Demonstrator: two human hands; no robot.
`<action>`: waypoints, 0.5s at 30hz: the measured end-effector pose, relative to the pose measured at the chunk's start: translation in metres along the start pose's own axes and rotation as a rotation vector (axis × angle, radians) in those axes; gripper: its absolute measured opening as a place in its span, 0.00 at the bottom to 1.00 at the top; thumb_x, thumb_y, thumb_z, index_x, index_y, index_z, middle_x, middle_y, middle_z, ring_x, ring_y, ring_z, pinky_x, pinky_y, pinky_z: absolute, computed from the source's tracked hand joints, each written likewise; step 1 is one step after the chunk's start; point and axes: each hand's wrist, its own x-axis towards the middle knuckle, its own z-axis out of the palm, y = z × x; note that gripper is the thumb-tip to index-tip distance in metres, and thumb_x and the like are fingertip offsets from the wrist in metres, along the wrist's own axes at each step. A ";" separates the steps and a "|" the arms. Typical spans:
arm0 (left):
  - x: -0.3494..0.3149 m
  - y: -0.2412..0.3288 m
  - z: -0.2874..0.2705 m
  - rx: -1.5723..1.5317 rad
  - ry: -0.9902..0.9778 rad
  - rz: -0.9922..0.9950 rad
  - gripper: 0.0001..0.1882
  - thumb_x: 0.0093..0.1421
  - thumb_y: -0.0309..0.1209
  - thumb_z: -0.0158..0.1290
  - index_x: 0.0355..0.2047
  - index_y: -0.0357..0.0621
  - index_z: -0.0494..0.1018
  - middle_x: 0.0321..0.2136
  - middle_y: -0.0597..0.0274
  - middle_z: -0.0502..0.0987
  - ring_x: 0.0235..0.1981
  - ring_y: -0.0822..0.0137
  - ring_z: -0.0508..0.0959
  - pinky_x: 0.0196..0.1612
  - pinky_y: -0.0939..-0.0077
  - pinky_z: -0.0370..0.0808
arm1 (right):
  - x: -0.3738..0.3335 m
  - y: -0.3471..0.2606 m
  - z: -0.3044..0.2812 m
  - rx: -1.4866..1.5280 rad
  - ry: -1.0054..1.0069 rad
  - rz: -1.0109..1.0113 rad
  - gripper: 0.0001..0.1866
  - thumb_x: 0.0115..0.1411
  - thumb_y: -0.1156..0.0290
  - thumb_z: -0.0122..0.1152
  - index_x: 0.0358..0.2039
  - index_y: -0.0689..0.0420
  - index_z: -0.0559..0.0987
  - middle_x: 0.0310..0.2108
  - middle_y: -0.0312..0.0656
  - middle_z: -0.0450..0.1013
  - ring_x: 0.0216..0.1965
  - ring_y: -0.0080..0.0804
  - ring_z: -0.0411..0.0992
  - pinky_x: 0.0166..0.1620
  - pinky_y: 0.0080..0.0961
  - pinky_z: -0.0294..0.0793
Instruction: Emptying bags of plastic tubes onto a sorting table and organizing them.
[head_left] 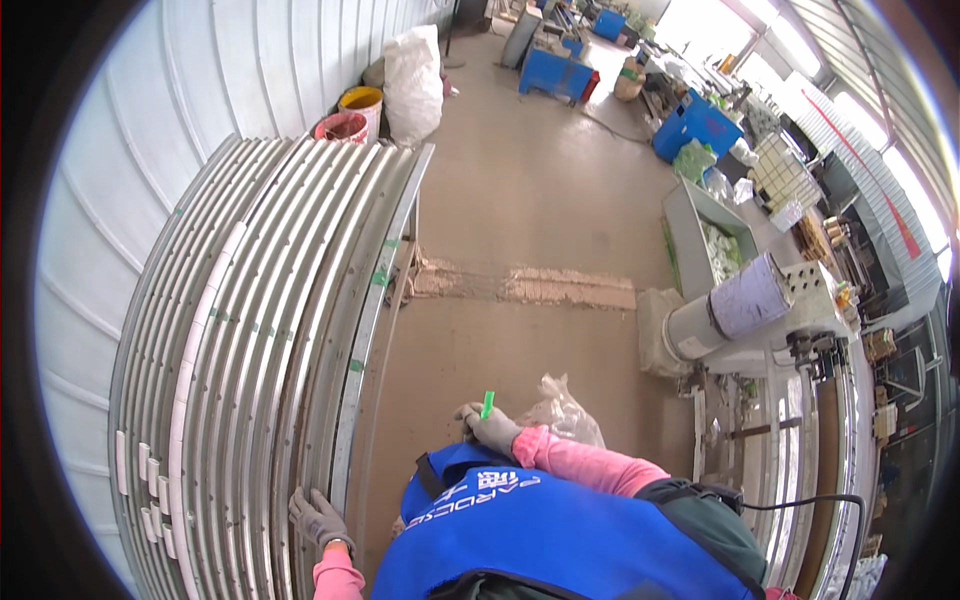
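Note:
My left hand, in a grey glove, lies with its fingers spread on the right side of a stack of long metal rails. Close in front of the blue apron, my gloved right hand has its fingers curled. A short green strip of tape sticks up from it; exactly how the fingers grip it is hard to see. Similar green pieces are stuck to the rails. One long white strip runs along the stack, with several short white pieces at its near left.
A corrugated wall borders the stack's left. Buckets and a white sack stand beyond it. A clear plastic bag is beside my right hand. At right are a grey bin, a white cylinder and more long profiles.

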 end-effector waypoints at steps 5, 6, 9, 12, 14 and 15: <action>0.000 -0.003 0.000 -0.007 -0.010 -0.014 0.18 0.63 0.37 0.47 0.48 0.38 0.69 0.48 0.47 0.70 0.49 0.48 0.68 0.51 0.56 0.65 | 0.000 0.002 0.001 0.061 -0.002 0.015 0.16 0.66 0.62 0.44 0.40 0.61 0.75 0.22 0.37 0.69 0.23 0.24 0.67 0.30 0.24 0.71; 0.000 -0.003 -0.001 -0.005 -0.011 -0.013 0.18 0.63 0.37 0.47 0.48 0.38 0.69 0.48 0.47 0.70 0.49 0.48 0.68 0.51 0.56 0.65 | 0.001 0.004 0.001 0.062 -0.001 0.016 0.16 0.66 0.62 0.44 0.40 0.61 0.75 0.22 0.37 0.69 0.23 0.24 0.67 0.30 0.24 0.71; 0.000 0.000 -0.004 0.009 -0.015 -0.011 0.18 0.63 0.38 0.46 0.48 0.38 0.69 0.48 0.47 0.70 0.49 0.48 0.68 0.51 0.56 0.65 | 0.005 0.012 -0.002 0.036 0.010 -0.006 0.16 0.65 0.61 0.45 0.40 0.60 0.76 0.22 0.37 0.69 0.23 0.25 0.68 0.29 0.24 0.71; 0.000 0.001 -0.006 0.002 -0.036 -0.018 0.19 0.64 0.39 0.46 0.48 0.37 0.69 0.48 0.46 0.70 0.51 0.49 0.67 0.53 0.57 0.64 | 0.006 0.014 -0.003 -0.005 0.006 -0.024 0.16 0.65 0.61 0.45 0.40 0.59 0.76 0.23 0.37 0.70 0.23 0.26 0.69 0.29 0.24 0.70; 0.000 0.001 -0.007 -0.002 -0.041 -0.028 0.19 0.64 0.39 0.45 0.48 0.37 0.69 0.47 0.46 0.70 0.51 0.48 0.67 0.53 0.58 0.64 | 0.002 0.011 -0.002 -0.008 0.017 -0.008 0.16 0.65 0.61 0.44 0.40 0.58 0.76 0.23 0.38 0.70 0.23 0.26 0.70 0.28 0.24 0.70; -0.001 0.000 -0.006 -0.002 -0.042 -0.027 0.19 0.64 0.39 0.45 0.48 0.37 0.69 0.47 0.46 0.70 0.51 0.48 0.67 0.53 0.58 0.64 | 0.000 0.009 -0.002 -0.008 0.018 -0.006 0.16 0.65 0.61 0.44 0.40 0.58 0.76 0.23 0.38 0.70 0.23 0.26 0.70 0.28 0.24 0.70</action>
